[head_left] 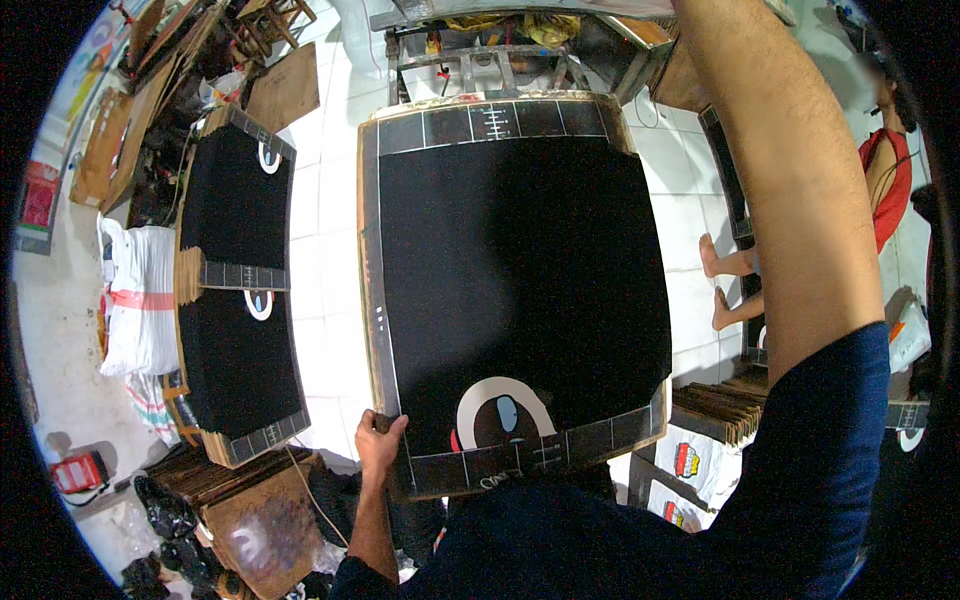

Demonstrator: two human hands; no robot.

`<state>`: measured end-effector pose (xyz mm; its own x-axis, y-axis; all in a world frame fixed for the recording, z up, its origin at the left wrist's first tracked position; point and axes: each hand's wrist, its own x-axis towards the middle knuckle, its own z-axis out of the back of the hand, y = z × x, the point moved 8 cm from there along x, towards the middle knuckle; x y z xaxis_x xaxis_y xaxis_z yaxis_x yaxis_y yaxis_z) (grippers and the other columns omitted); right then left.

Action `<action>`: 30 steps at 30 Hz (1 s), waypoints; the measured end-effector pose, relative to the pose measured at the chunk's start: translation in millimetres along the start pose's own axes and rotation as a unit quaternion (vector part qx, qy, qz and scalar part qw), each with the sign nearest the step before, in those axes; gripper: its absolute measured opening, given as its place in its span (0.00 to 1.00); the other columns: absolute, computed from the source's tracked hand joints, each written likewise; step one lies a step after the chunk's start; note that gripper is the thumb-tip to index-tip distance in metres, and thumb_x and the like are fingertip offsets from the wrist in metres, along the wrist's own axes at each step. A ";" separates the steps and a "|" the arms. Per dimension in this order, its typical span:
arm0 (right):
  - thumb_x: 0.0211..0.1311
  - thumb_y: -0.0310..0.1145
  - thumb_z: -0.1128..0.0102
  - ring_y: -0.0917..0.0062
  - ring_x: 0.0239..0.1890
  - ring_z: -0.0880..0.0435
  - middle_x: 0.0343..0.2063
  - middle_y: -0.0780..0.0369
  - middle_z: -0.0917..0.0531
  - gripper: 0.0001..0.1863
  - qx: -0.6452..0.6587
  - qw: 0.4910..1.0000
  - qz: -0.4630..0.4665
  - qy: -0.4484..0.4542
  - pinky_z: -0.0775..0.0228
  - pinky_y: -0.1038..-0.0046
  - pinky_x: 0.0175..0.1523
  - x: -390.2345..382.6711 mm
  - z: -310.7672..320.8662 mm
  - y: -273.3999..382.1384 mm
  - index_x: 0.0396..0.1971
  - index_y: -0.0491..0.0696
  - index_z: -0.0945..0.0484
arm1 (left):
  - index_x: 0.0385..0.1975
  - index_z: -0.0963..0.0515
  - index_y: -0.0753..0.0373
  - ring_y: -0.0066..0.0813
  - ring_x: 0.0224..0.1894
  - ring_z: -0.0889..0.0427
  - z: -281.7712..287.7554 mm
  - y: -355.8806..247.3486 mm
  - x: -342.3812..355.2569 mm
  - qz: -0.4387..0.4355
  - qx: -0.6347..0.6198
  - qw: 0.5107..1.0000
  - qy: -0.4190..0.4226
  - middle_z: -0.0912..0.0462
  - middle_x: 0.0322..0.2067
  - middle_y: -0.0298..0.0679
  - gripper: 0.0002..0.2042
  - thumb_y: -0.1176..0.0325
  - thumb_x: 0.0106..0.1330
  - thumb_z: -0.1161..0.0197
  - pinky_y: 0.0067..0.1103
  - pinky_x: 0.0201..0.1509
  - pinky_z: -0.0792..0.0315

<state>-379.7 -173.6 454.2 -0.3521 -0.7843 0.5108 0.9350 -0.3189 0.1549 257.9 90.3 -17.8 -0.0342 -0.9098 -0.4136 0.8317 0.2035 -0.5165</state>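
A: In the head view, where is the main piece?

B: A black rectangular board (497, 122) with thin white ruled lines on its margins fills the centre, a matte black cloth panel (520, 260) lying flat on it.

A: Which way does it point?

B: Its long axis runs roughly from 12 to 6 o'clock. A printed motif, a cream arch around a light-blue oval (507, 413), sits near the 6 o'clock end, dome toward 12.

A: And the hands?

B: The bare left hand (379, 445) grips the board's edge at 7 o'clock. The raised right forearm (815, 220) rises from 4 to 1 o'clock and leaves over the top; the right hand is outside the view, so I can't tell its state.

A: Any containers?

B: A bulging white woven sack with a red band (140, 335) stands at 9 o'clock; its contents are hidden. A glossy black plastic bundle (165, 507) lies at 8, its inside hidden too.
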 end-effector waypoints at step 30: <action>0.47 0.83 0.42 0.53 0.55 0.14 0.50 0.44 0.14 0.57 0.021 0.999 0.026 0.024 0.23 0.59 0.61 29.5 4.4 -0.6 0.48 0.35 0.15 | 0.69 0.30 0.65 0.54 0.76 0.40 -75.8 -377.2 196.3 -0.399 0.141 0.871 -0.251 0.34 0.72 0.52 0.41 0.41 0.63 0.31 0.48 0.76 0.45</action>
<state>-390.5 -194.2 472.9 -0.3046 -0.8238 0.4781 0.9524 -0.2563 0.1651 -104.6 -137.7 39.0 -0.4755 -0.7791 0.4084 0.7596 -0.5979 -0.2562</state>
